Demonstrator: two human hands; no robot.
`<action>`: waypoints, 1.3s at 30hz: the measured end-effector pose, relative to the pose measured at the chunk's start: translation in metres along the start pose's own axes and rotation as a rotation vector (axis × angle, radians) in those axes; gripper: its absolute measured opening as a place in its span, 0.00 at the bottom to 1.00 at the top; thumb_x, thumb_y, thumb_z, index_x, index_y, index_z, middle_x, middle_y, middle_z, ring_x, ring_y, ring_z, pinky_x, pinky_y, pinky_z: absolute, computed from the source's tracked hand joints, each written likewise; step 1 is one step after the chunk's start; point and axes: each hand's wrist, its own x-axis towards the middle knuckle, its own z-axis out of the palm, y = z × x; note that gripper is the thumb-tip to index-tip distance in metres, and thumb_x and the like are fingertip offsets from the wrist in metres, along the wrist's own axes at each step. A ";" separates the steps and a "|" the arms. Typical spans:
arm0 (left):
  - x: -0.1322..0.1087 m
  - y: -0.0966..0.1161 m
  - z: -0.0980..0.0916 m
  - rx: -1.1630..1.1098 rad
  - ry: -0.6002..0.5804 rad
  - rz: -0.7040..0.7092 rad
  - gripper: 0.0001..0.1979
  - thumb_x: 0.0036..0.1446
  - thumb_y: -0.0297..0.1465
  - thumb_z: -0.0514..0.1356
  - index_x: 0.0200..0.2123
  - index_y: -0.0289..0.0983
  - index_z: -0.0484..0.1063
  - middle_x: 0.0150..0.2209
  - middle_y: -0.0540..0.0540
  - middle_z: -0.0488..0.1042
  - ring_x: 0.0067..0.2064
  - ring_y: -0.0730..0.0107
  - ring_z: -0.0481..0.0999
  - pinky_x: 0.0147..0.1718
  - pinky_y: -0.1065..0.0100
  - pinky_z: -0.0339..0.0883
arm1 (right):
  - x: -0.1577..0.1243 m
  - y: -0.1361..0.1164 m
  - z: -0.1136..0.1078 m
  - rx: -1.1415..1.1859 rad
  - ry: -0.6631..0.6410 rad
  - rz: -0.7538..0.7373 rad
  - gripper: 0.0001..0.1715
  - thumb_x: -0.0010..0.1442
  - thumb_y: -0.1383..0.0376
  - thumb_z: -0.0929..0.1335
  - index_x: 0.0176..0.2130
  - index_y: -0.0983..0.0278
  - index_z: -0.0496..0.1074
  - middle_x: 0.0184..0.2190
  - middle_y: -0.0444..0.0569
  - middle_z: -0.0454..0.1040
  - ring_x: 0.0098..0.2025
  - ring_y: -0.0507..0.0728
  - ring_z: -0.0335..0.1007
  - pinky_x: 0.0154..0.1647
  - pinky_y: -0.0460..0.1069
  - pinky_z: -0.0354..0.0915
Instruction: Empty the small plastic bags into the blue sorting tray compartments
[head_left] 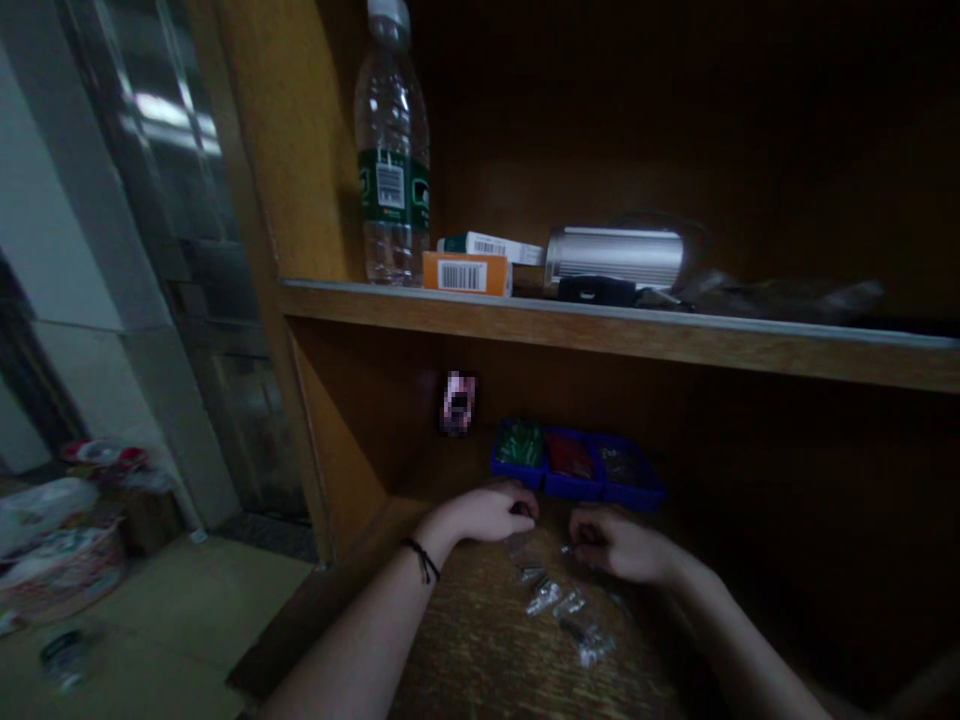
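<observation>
My left hand (pixel 491 510), with a black cord bracelet (pixel 422 560) on its wrist, rests near the front of the blue bins with its fingers curled inward. My right hand (pixel 621 542) is to its right, thumb and fingers bent together; whether either holds something small I cannot make out. A tiny shiny piece (pixel 566 549) lies by the right fingertips. Below and between the hands, several small clear plastic packets (pixel 544 597) are scattered on the worn wooden board (pixel 480 640). Behind them stand three joined blue bins (pixel 574 488), holding green (pixel 521 442), red (pixel 571 455) and dull greyish contents (pixel 621 464).
Above the hands runs a shelf edge (pixel 600 325). On it stand a plastic bottle (pixel 394 150), an orange box (pixel 465 273), a white box (pixel 504 247) and a ribbed silver cylinder (pixel 619 257). A cabinet side wall (pixel 337 420) rises at left; bags (pixel 60 540) sit on the floor.
</observation>
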 end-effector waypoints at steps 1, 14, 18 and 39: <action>0.000 0.000 -0.002 0.003 0.004 -0.008 0.11 0.57 0.32 0.59 0.42 0.41 0.77 0.44 0.48 0.78 0.45 0.63 0.74 0.44 0.68 0.64 | 0.000 -0.001 -0.001 -0.005 -0.012 -0.004 0.03 0.54 0.67 0.67 0.32 0.62 0.72 0.30 0.44 0.70 0.32 0.54 0.64 0.32 0.47 0.56; -0.005 -0.007 -0.018 0.064 -0.145 -0.124 0.22 0.45 0.38 0.68 0.46 0.45 0.76 0.47 0.48 0.74 0.48 0.59 0.71 0.43 0.68 0.62 | 0.005 -0.007 -0.018 0.293 0.346 -0.007 0.13 0.63 0.56 0.64 0.35 0.62 0.71 0.33 0.44 0.73 0.39 0.56 0.67 0.41 0.49 0.61; -0.004 -0.013 -0.013 0.061 -0.101 -0.151 0.20 0.44 0.39 0.68 0.43 0.44 0.76 0.44 0.50 0.74 0.44 0.61 0.71 0.38 0.69 0.61 | 0.006 0.015 -0.028 0.286 0.612 0.116 0.16 0.61 0.54 0.64 0.37 0.62 0.74 0.37 0.48 0.77 0.44 0.60 0.71 0.48 0.53 0.63; 0.015 0.006 0.021 -0.528 0.155 0.138 0.11 0.51 0.34 0.67 0.31 0.37 0.67 0.30 0.53 0.67 0.33 0.73 0.64 0.32 0.72 0.58 | 0.006 -0.030 -0.001 0.364 0.328 -0.057 0.14 0.61 0.58 0.67 0.45 0.59 0.62 0.34 0.43 0.73 0.36 0.55 0.67 0.39 0.49 0.62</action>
